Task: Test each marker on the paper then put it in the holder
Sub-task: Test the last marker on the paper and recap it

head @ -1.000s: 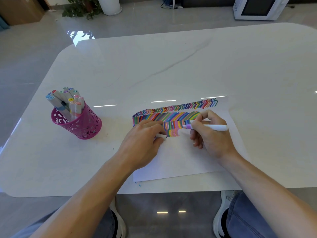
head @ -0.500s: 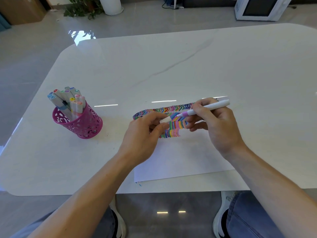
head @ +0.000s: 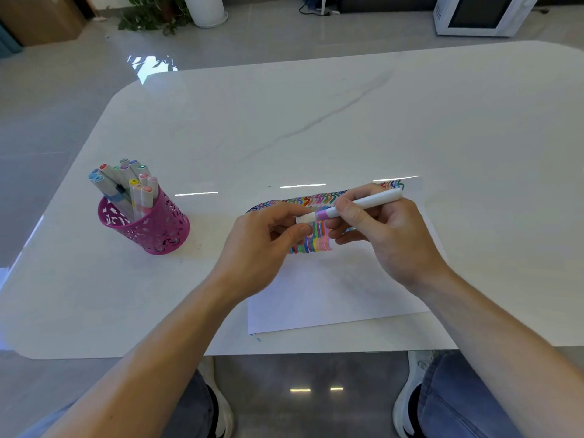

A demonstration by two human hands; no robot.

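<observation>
Head view: my right hand (head: 392, 235) grips a white marker (head: 366, 201) by the barrel, fingers wrapped around it, purple band end pointing left. My left hand (head: 262, 248) pinches the white cap (head: 306, 218) between thumb and fingertips, right at the marker's purple end; cap looks to be on or touching that end, can't tell if fully seated. Both hands hover above the paper (head: 331, 298), over the rows of colored zigzag test strokes (head: 316, 202).

Pink cut-out pen holder (head: 148, 229) stands upright well to the left of the paper, apart from both hands. It holds a bunch of capped markers (head: 126, 181), leaning at different angles, caps in blue, red, green, purple, yellow, pink.

White marble-look surface (head: 316, 121) with a grey vein running diagonally, rounded corners, glossy with light reflections. Small blue ink marks on the surface just off the paper's near left corner. My knees in blue jeans and white shoes show below the edge. Grey tiled floor; potted plant (head: 151, 14) and white pot (head: 205, 9) at the far left, white microwave-like box (head: 480, 14) on the floor far right.
</observation>
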